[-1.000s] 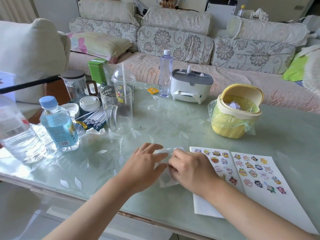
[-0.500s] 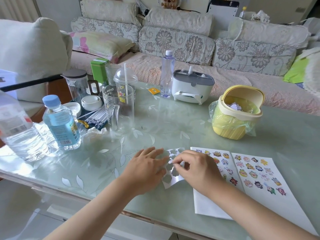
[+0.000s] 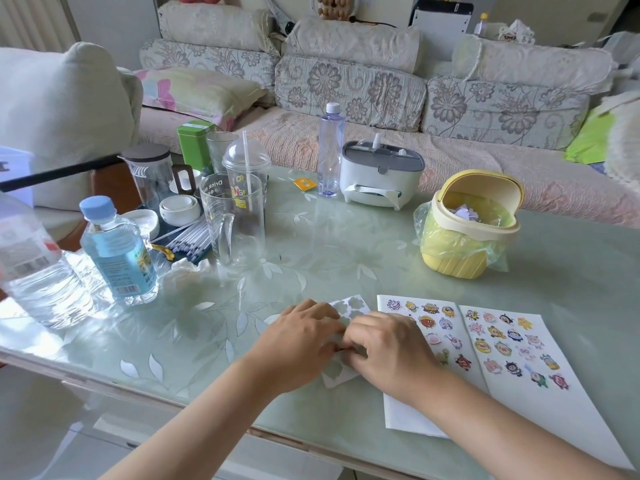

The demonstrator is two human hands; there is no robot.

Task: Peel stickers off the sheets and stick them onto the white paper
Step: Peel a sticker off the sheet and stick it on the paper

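Left hand (image 3: 301,344) and right hand (image 3: 391,351) pinch the sticker sheet (image 3: 349,304) (fingers curled).

Bright, soft daylight, no hard shadows. Strong glare patch on the glass table (image 3: 346,244) at left, around the big water bottle (image 3: 34,265) and the blue-capped bottle (image 3: 117,251), so light seems to come from that side. Faint soft shadows under the left hand (image 3: 301,344) and right hand (image 3: 391,348). Wide-angle bowing: the table's near edge and the sofa (image 3: 346,88) curve toward the frame borders, and the big bottle looks stretched. Centre mostly sharp, both hands slightly soft. Top right a bit washed out.
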